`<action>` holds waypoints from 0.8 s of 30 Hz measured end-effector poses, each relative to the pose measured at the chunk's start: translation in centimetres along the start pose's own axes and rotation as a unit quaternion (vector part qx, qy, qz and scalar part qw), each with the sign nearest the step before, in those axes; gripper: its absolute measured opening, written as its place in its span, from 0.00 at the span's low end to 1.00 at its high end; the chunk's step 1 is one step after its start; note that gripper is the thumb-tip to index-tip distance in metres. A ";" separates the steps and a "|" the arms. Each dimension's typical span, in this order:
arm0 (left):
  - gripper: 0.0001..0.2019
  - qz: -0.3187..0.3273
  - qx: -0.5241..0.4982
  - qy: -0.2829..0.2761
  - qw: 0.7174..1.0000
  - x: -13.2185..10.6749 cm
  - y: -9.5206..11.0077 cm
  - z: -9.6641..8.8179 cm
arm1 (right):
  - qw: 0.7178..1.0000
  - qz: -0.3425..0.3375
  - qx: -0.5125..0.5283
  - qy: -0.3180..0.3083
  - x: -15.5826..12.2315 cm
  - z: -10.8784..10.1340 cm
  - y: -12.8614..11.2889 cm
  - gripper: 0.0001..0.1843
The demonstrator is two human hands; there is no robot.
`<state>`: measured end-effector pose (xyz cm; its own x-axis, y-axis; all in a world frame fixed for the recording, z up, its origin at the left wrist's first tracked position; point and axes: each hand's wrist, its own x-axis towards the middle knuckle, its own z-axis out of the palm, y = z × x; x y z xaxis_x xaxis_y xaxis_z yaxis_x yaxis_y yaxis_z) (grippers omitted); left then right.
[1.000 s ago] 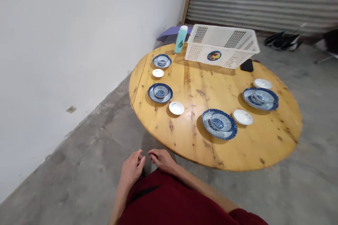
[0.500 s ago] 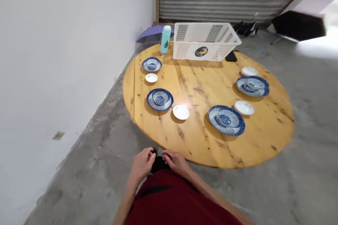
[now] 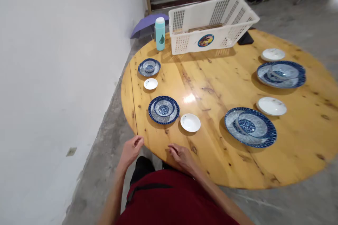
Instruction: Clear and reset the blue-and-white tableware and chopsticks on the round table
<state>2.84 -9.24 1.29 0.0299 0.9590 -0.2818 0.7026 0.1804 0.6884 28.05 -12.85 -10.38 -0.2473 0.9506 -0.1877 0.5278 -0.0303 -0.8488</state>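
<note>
My left hand (image 3: 132,149) hovers by the near left edge of the round wooden table (image 3: 195,168), its fingers curled in with nothing seen in them. Over the table's front edge is my right hand (image 3: 182,155), empty, its fingers loosely apart. Nearest to both is a blue-patterned plate (image 3: 163,121) with a matching bowl (image 3: 163,107) on it. A small white dish (image 3: 190,123) lies to its right. Farther right sits another blue plate (image 3: 271,135) bearing a bowl (image 3: 246,125), with a white dish (image 3: 271,106) behind it.
A white plastic basket (image 3: 185,44) holding thin brown sticks (image 3: 206,27) stands at the back, between a turquoise bottle (image 3: 160,34) and a black phone (image 3: 245,38). More plates with bowls and white dishes lie back left and right. A white wall (image 3: 66,59) runs along the left.
Both hands have moved forward from beside my body to the table edge, and farther apart. The left fingers have curled more. My view has come closer to the table; the dishes stay put.
</note>
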 end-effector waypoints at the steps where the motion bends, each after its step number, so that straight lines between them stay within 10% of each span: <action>1: 0.16 0.004 -0.007 -0.003 1.000 1.3 -0.1 -0.6 | 1.000 0.010 0.001 0.012 -0.2 -0.2 0.5 0.21; 10: 0.14 0.018 -0.152 0.032 0.988 20.6 0.7 -6.6 | 0.975 0.134 0.036 0.174 -1.2 1.4 2.5 0.23; 24: 0.15 0.035 -0.111 -0.013 0.993 45.6 2.2 -8.7 | 0.869 0.325 0.125 0.352 -0.2 10.8 -6.7 0.33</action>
<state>-0.47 36.80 -4.23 0.0932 0.9658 -0.2420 0.5234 0.1592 0.8371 15.82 -16.19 -10.02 0.6412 0.6591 -0.3930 0.1565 -0.6137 -0.7739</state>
